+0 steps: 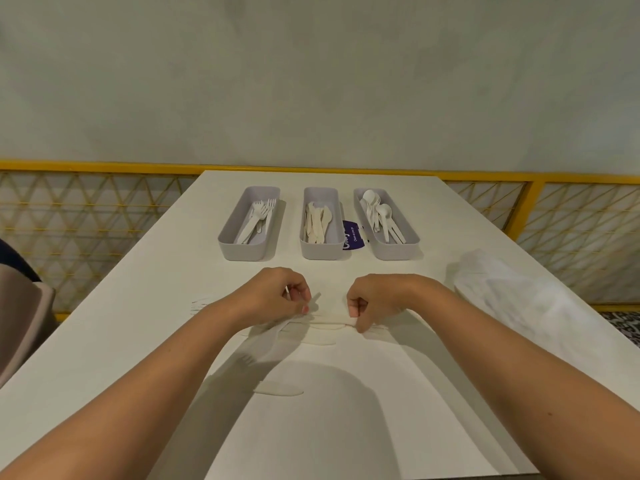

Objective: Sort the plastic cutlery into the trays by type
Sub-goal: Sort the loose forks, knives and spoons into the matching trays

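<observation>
Left hand point(277, 299) curls its fingers round a white piece of the loose cutlery point(277, 336) at the middle of the desk point(138, 341). Right hand point(377, 303) pinches the end of another piece lying flat. Toward the far edge stand three trays: forks point(258, 216) in the left tray point(242, 251), knives point(317, 220) in the middle tray point(320, 252), spoons point(379, 213) in the right tray point(394, 252). By the right edge lies a plastic bag point(519, 299).

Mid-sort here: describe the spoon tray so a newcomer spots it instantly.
At the far end of the white rectangular table stands a row of pale grey plastic trays. The spoon tray is the rightmost, beside a purple card; it alone holds round-bowled white plastic spoons, not forks or knives.
</observation>
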